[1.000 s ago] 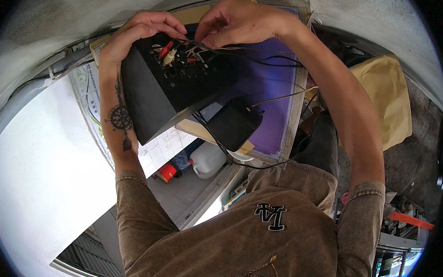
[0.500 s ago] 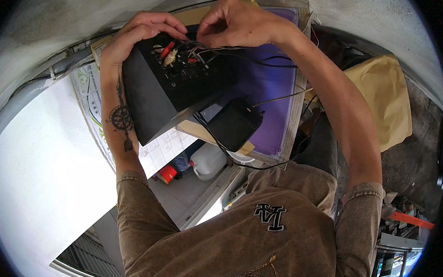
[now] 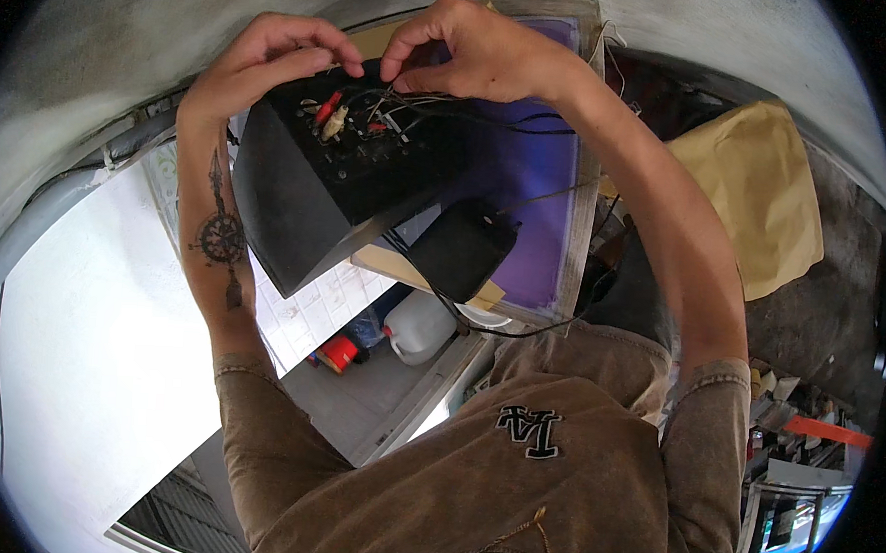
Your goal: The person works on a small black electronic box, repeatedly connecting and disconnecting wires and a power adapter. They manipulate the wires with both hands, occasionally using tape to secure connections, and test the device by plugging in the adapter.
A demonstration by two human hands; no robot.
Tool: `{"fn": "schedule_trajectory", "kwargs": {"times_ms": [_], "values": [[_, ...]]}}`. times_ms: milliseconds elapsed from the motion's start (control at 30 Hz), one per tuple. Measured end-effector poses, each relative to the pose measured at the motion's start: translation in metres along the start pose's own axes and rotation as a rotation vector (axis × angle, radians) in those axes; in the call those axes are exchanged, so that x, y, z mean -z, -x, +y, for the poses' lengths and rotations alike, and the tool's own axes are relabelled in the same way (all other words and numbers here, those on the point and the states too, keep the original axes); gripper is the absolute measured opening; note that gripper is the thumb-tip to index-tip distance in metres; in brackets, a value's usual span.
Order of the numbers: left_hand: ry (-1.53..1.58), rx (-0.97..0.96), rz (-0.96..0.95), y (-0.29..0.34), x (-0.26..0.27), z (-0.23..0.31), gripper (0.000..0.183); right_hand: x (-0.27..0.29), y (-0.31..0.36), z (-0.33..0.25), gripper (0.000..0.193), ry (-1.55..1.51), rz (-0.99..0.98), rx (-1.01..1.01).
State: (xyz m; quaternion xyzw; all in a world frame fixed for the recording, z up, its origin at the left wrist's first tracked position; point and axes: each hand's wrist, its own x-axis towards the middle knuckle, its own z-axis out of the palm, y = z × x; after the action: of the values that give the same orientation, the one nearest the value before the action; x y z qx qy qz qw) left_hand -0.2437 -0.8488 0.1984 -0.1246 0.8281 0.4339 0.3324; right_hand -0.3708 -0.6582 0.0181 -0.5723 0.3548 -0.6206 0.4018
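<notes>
A black speaker-like box (image 3: 296, 209) stands tilted on a purple-topped surface (image 3: 547, 197). Its upper panel carries plugged-in connectors, among them a red plug (image 3: 328, 107) and a cream plug (image 3: 335, 124). My left hand (image 3: 264, 62) hovers at the box's far left edge, thumb and fingers apart, holding nothing. At the panel's far side, my right hand (image 3: 475, 53) pinches a thin wire (image 3: 389, 89) between thumb and forefinger. Black cables (image 3: 521, 125) trail right from the panel. Nearer me lies a smaller black box (image 3: 465, 248) with cords.
A brown paper sheet (image 3: 758, 193) lies to the right. Below the surface's near edge are a white plastic jug (image 3: 420, 327) and a red container (image 3: 337, 353). Cluttered items and an orange strip (image 3: 826, 430) sit at the lower right. A wall (image 3: 696, 29) curves along the far side.
My left hand has lifted off the box edge, its thumb and fingers opening away from the wires. The right hand stays pinched near the same spot, shifted slightly left. The view has shifted slightly.
</notes>
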Motion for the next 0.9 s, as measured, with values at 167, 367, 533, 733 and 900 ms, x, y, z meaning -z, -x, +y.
{"fn": "schedule_trajectory", "kwargs": {"times_ms": [167, 367, 533, 733, 900], "values": [[-0.074, 0.179, -0.107, -0.032, -0.005, 0.008, 0.029, -0.001, 0.004, -0.013, 0.018, 0.128, 0.102, 0.003], [-0.06, 0.287, -0.152, -0.043, -0.01, 0.021, 0.047, -0.005, 0.006, -0.023, 0.02, 0.358, 0.286, 0.063], [-0.13, 0.274, -0.13, -0.046, -0.013, 0.021, 0.051, -0.016, 0.013, -0.039, 0.022, 0.485, 0.444, 0.165], [-0.105, 0.183, -0.175, -0.047, -0.017, 0.015, 0.028, -0.053, 0.061, -0.087, 0.041, 0.338, 0.326, -0.013], [-0.125, 0.117, -0.135, -0.046, -0.019, 0.015, 0.025, -0.059, 0.067, -0.085, 0.091, 0.189, 0.067, -0.211]]}}
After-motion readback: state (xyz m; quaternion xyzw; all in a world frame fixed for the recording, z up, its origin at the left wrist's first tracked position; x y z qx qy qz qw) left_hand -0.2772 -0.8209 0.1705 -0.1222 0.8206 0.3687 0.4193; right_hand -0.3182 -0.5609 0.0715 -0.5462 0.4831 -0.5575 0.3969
